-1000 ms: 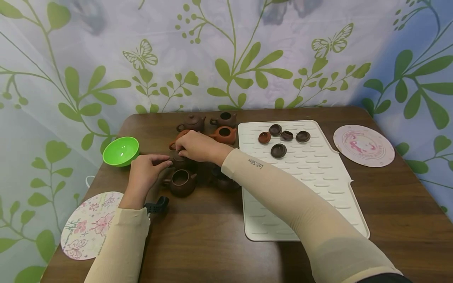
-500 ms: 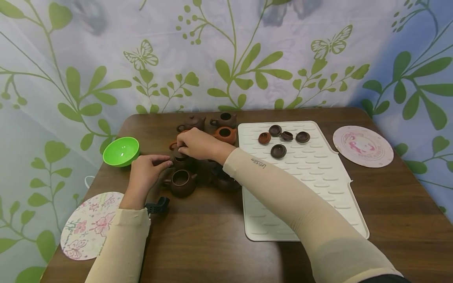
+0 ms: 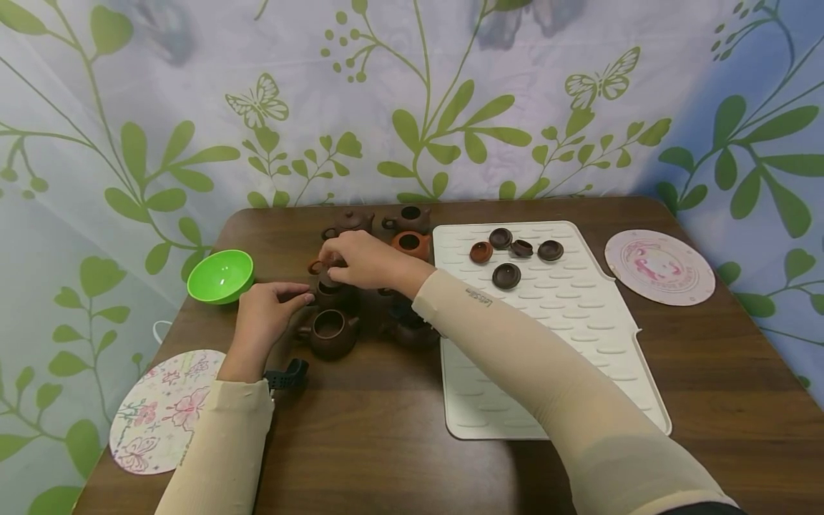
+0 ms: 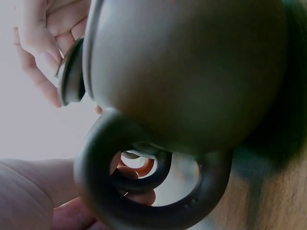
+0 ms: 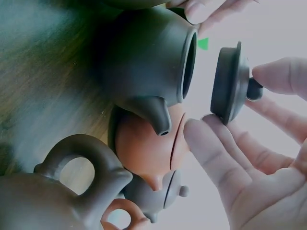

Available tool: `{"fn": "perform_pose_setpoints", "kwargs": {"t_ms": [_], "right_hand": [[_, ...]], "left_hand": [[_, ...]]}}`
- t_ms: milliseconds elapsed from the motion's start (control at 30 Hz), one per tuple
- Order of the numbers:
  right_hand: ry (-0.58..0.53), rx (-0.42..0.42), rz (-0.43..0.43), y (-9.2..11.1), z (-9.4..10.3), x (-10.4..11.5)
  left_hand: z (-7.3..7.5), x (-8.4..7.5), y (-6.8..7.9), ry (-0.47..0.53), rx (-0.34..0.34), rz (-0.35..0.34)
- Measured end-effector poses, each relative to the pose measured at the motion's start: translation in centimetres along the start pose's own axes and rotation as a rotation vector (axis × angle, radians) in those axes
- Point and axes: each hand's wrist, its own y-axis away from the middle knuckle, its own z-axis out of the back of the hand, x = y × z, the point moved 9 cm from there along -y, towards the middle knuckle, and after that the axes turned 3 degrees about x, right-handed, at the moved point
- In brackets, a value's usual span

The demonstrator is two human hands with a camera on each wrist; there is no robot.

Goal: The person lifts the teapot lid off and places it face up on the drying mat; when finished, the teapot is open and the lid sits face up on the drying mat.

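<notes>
- A wide stretch of brown table [image 3: 380, 422] shows on the near side of the pots, between the two sleeves.
- The dark pot [image 3: 335, 295] sits in a tight spot. An open front pot [image 3: 330, 336] is just beside it on the near side, and an orange pot [image 5: 148, 139] is close by on the far side.
- The round mouth of the dark pot is open, and its rim faces up.
- The dark lid [image 5: 228, 86] is above that mouth. A gap shows between the lid and the rim, so they are apart.
- The green bowl [image 3: 221, 275] is near the left hand [image 3: 267, 311], a little past it on the left.
- A white mat [image 3: 476, 400] lies to the right, with five small lids [image 3: 506, 276] on its far half. The right sleeve crosses over it.
- The right hand [image 3: 370, 261] pinches the knob of the dark lid. Its other fingers are spread out below.
- The left hand has its pointer finger and thumb close together, pinching the handle of the dark pot.
</notes>
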Motion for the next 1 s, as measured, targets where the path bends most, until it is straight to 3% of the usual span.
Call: {"fn": "perform_pose_setpoints", "kwargs": {"t_ms": [133, 333, 433, 633, 700, 867, 1000], "right_hand": [[-0.049, -0.009, 0.004, 0.5, 0.3, -0.3], [-0.208, 0.004, 0.015, 1.2, 0.8, -0.9], [-0.372, 0.012, 0.000, 1.6, 1.0, -1.4], [-0.919, -0.045, -0.042, 2.3, 1.2, -2.9], [-1.043, -0.088, -0.048, 2.6, 1.3, -3.4], [-1.200, -0.186, -0.093, 3.5, 1.3, -4.7], [-1.220, -0.255, -0.136, 4.7, 1.4, -6.0]], "left_hand": [[-0.1, 0.1, -0.1, 0.000, -0.001, -0.004], [-0.1, 0.2, -0.1, -0.001, -0.001, -0.004], [0.0, 0.1, -0.1, -0.006, -0.004, -0.009], [0.1, 0.0, 0.0, -0.014, -0.007, -0.013], [0.1, 0.0, 0.0, -0.014, -0.007, -0.011], [0.1, -0.1, 0.0, -0.014, -0.006, -0.008], [0.1, -0.1, 0.1, -0.014, -0.004, -0.010]]}}
